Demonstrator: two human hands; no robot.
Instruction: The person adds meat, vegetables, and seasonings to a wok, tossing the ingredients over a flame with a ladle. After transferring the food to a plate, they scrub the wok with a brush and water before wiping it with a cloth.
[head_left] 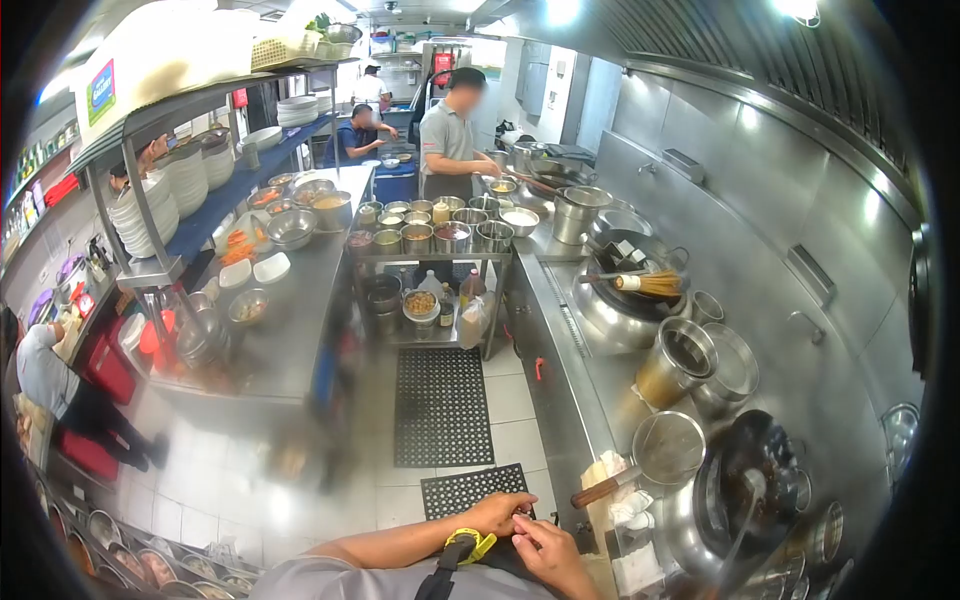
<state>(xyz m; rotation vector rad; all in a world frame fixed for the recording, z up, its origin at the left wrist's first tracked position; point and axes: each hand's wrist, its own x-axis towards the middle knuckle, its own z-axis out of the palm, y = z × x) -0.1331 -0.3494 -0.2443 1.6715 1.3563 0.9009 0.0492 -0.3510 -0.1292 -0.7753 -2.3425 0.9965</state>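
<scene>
My left hand, with a yellow watch at its wrist, is in front of my body at the bottom centre. Its fingers are curled in. My right hand meets it from the right, thumb and fingers pinched together against the left fingertips. Whatever lies between them, if anything, is too small to make out. To the right of my hands are a strainer with a wooden handle, crumpled white cloths and a dark wok with a ladle in it.
A steel pot and a bamboo brush on another wok line the range at right. A perforated black mat covers the floor ahead. Ingredient tins fill a rack. One co-worker stands beyond it; another person bends at left.
</scene>
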